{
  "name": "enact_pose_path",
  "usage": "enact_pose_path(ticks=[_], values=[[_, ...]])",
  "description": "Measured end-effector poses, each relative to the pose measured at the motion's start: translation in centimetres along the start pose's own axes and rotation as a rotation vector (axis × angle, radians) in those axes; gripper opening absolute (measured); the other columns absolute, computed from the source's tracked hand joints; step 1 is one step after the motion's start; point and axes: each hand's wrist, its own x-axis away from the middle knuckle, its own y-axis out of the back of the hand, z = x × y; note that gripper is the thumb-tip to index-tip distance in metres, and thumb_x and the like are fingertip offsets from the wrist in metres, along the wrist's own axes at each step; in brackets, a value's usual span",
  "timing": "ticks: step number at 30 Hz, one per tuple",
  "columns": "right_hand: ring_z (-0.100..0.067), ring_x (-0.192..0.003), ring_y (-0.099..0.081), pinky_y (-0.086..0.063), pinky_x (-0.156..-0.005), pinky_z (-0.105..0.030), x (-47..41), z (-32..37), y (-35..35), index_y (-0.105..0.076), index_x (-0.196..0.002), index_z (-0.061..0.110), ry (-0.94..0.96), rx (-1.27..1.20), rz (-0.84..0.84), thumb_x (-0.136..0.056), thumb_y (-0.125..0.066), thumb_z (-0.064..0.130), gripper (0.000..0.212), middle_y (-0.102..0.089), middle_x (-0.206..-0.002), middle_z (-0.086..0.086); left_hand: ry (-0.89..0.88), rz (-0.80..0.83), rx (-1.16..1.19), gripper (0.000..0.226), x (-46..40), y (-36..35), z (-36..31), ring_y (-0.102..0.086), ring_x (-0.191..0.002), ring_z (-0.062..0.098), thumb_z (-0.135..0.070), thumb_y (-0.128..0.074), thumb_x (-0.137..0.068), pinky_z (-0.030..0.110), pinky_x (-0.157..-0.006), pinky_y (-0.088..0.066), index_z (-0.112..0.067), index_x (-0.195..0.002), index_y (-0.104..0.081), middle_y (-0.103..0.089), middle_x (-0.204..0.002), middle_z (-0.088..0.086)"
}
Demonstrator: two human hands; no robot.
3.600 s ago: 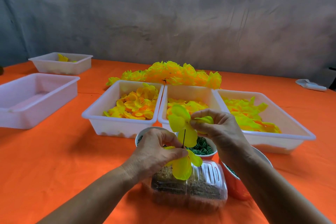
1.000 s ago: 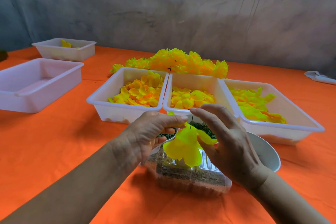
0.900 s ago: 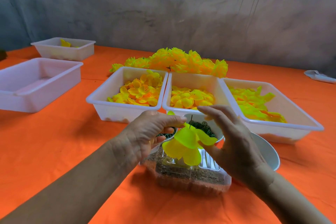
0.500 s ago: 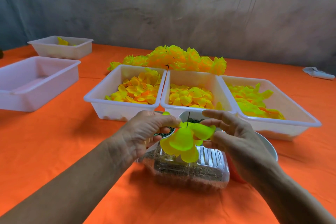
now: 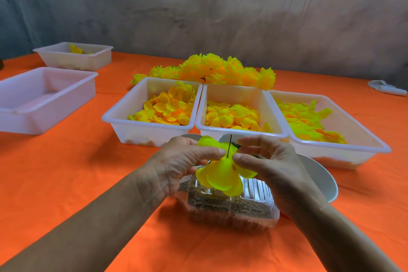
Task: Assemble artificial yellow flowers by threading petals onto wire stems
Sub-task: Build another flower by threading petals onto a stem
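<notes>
A half-built yellow flower [image 5: 223, 174] hangs between my hands, its petals stacked on a thin dark wire stem [image 5: 229, 145] that pokes up through the top petal. My left hand [image 5: 178, 161] pinches the petals from the left, fingertips beside the wire. My right hand [image 5: 268, 161] pinches them from the right, thumb and forefinger close to the wire. Three white trays of loose yellow petals stand behind: left tray [image 5: 123, 117], middle tray [image 5: 240, 133], right tray [image 5: 353, 143]. A pile of finished yellow flowers [image 5: 212, 69] lies behind the trays.
A clear plastic box of brown grit [image 5: 227, 210] sits under the flower. A white bowl [image 5: 320, 179] stands by my right wrist. Two more white trays [image 5: 44, 99] [image 5: 75, 56] are at the far left on the orange tablecloth [image 5: 66, 172]. A white object [image 5: 386, 88] lies far right.
My right hand has closed in on the flower and now pinches the top petal at the wire. The petal has slid lower on the stem, so more wire shows above it.
</notes>
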Motion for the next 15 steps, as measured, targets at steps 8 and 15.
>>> enact_pose_path(ticks=[8, 15], values=[[-0.005, -0.06, -0.06, -0.044, -0.048, -0.011, -0.17, -0.15, -0.55, -0.068, -0.084, 0.016, -0.015, 0.032, -0.029, -0.071, -0.071, -0.009, 0.028, -0.065, -0.079, -0.003, 0.029, -0.081, -0.026, 0.044, -0.33, -0.21, 0.41, -0.059, -0.08, 0.02, -0.013, -0.081, -0.063, 0.034, -0.077, -0.042, 0.007, -0.1, -0.067, -0.067, -0.082, 0.01], [-0.007, -0.052, -0.059, -0.045, -0.046, -0.016, -0.54, -0.45, -0.62, -0.068, -0.078, 0.014, -0.105, 0.021, 0.006, -0.07, -0.069, -0.012, 0.027, -0.065, -0.072, -0.002, 0.052, -0.083, -0.072, 0.035, -0.58, -0.51, 0.53, -0.06, -0.078, 0.023, -0.004, -0.078, -0.066, 0.038, -0.083, -0.044, 0.001, -0.098, -0.066, -0.064, -0.083, 0.013]])
